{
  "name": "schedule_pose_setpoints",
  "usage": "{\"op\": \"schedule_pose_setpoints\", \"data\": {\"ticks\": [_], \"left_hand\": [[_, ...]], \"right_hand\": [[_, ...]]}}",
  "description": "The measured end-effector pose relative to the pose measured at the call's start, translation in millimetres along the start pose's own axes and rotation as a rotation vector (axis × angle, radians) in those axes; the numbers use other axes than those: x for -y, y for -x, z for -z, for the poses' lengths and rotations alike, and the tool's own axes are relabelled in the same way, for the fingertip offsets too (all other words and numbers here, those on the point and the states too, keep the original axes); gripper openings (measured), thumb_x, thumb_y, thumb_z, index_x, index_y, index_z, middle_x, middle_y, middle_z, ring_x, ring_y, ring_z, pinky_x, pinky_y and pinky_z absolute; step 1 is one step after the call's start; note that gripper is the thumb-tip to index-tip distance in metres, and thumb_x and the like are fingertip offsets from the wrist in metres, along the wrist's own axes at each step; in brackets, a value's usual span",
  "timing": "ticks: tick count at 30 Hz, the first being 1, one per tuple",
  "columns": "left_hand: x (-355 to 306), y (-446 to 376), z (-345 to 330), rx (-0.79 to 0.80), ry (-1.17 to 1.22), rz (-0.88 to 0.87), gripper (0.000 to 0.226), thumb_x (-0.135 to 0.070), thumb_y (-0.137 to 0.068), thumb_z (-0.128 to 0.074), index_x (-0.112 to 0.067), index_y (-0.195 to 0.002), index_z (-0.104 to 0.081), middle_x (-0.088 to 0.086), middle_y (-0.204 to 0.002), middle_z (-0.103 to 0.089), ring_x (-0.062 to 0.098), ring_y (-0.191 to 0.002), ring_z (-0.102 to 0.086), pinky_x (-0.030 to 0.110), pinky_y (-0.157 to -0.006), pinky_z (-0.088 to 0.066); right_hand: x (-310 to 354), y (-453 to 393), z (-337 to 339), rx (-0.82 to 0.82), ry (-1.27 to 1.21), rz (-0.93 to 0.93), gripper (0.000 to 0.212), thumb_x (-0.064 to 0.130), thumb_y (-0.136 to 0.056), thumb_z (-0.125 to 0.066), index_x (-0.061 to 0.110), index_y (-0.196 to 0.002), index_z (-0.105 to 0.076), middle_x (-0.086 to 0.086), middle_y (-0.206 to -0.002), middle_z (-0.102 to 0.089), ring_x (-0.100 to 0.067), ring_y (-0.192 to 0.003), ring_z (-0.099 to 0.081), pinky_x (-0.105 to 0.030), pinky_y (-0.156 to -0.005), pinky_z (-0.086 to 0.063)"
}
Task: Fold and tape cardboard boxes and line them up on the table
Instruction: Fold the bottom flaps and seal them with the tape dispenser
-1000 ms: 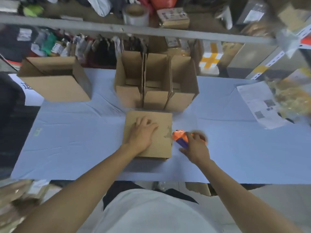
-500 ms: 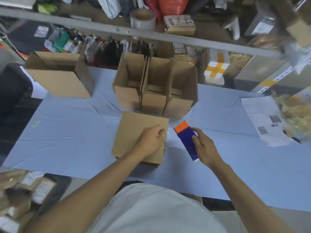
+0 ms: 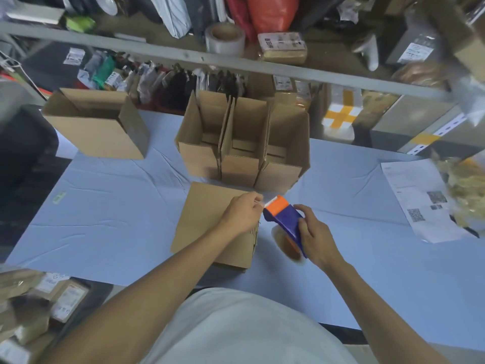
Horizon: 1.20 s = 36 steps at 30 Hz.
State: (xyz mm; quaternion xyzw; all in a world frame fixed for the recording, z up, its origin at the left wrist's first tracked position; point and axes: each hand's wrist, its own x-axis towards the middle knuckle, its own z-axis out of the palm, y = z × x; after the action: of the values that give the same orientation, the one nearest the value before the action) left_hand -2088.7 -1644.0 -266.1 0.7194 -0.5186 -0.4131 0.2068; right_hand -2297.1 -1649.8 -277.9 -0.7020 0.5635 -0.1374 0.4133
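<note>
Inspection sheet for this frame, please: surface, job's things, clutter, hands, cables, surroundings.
Surface: table under pale blue cloth, creased.
Job's things: closed box in front; three open boxes side by side behind it; larger open box far left; tape dispenser.
Clutter: printed sheet at right.
Hands: left hand pinches at the dispenser's toothed edge; right hand grips the dispenser.
Cables: nothing seen.
Surroundings: shelf rail, tape roll, packed parcels.
</note>
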Motion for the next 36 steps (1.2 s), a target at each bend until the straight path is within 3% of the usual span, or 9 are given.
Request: {"op": "schedule_pose_setpoints", "data": {"ticks": [3,5,8,11,18,23,26,29,36], "left_hand": [[0.9,-3.0,1.3,0.012,0.085,0.024,0.019,-0.018,-0.097,-0.044,-0.017,-0.097,-0.063,0.013,-0.107,-0.068,0.030,-0.103,-0.063,0.044,-0.094,-0.050],[1.4,-5.2,2.0,0.038,0.247,0.083,0.022,-0.018,-0.100,-0.044,-0.009,-0.096,-0.064,0.018,-0.105,-0.069,0.032,-0.101,-0.065,0.046,-0.094,-0.052],[2.8,-5.4,5.7,0.130,0.517,0.154,0.024,-0.016,-0.101,-0.049,-0.001,-0.108,-0.066,0.016,-0.106,-0.070,0.020,-0.093,-0.068,0.027,-0.078,-0.058],[5.0,-3.2,10.2,0.167,0.570,0.143,0.019,-0.009,-0.097,-0.056,-0.001,-0.110,-0.069,0.009,-0.103,-0.070,0.013,-0.086,-0.069,0.019,-0.068,-0.056],[9.0,2.0,9.2,0.047,0.475,0.178,0.006,-0.003,-0.091,-0.064,-0.005,-0.092,-0.069,0.012,-0.088,-0.067,0.020,-0.075,-0.066,0.029,-0.074,-0.059],[9.9,2.4,7.3,-0.151,0.271,0.186,0.018,-0.005,-0.084,-0.072,-0.017,-0.070,-0.071,0.001,-0.070,-0.069,0.008,-0.054,-0.064,0.016,-0.053,-0.053],[11.1,1.7,7.7,-0.158,0.224,0.199,0.020,-0.009,-0.084,-0.073,-0.018,-0.066,-0.071,0.005,-0.070,-0.072,0.012,-0.056,-0.066,0.027,-0.065,-0.060],[13.2,1.7,7.7,-0.124,0.180,0.209,0.015,-0.010,-0.083,-0.071,-0.013,-0.068,-0.073,0.008,-0.068,-0.073,0.014,-0.056,-0.064,0.032,-0.069,-0.060],[13.2,-3.4,7.2,-0.157,0.261,0.279,0.028,-0.010,-0.084,-0.074,-0.020,-0.058,-0.068,-0.003,-0.060,-0.068,0.004,-0.048,-0.062,0.022,-0.059,-0.058]], "right_hand": [[5.1,0.1,2.8,-0.042,0.018,0.013,0.056,0.068,-0.079,-0.053,0.039,-0.127,-0.042,0.016,-0.099,-0.065,-0.002,-0.083,-0.061,-0.015,-0.064,-0.044],[6.6,0.4,5.8,-0.017,0.070,0.050,0.064,0.070,-0.068,-0.070,0.046,-0.120,-0.042,0.025,-0.096,-0.062,-0.001,-0.080,-0.063,-0.014,-0.063,-0.049],[5.4,-0.8,9.0,-0.004,0.124,0.156,0.061,0.067,-0.067,-0.077,0.044,-0.116,-0.048,0.029,-0.095,-0.060,0.006,-0.085,-0.060,-0.008,-0.061,-0.048],[4.8,-0.1,13.1,0.009,0.122,0.228,0.060,0.060,-0.068,-0.081,0.041,-0.117,-0.051,0.032,-0.099,-0.059,0.008,-0.094,-0.057,-0.005,-0.065,-0.046],[5.5,-7.6,16.6,0.077,0.325,0.299,0.063,0.062,-0.072,-0.076,0.039,-0.123,-0.048,0.021,-0.104,-0.061,-0.008,-0.085,-0.061,-0.013,-0.069,-0.047],[9.0,-15.2,12.4,0.099,0.539,0.306,0.056,0.079,-0.077,-0.055,0.039,-0.114,-0.041,0.019,-0.097,-0.058,-0.008,-0.072,-0.055,-0.017,-0.059,-0.042],[8.2,-18.6,8.3,0.138,0.595,0.282,0.053,0.081,-0.078,-0.049,0.038,-0.106,-0.036,0.017,-0.093,-0.056,-0.007,-0.069,-0.055,-0.018,-0.055,-0.039],[0.6,-20.2,0.0,0.188,0.584,0.257,0.056,0.069,-0.082,-0.057,0.031,-0.118,-0.037,0.009,-0.108,-0.058,-0.014,-0.082,-0.058,-0.026,-0.067,-0.052],[-1.6,-24.1,1.2,0.132,0.440,0.270,0.066,0.075,-0.076,-0.060,0.032,-0.123,-0.043,0.012,-0.110,-0.064,-0.011,-0.082,-0.061,-0.017,-0.067,-0.050]]}}
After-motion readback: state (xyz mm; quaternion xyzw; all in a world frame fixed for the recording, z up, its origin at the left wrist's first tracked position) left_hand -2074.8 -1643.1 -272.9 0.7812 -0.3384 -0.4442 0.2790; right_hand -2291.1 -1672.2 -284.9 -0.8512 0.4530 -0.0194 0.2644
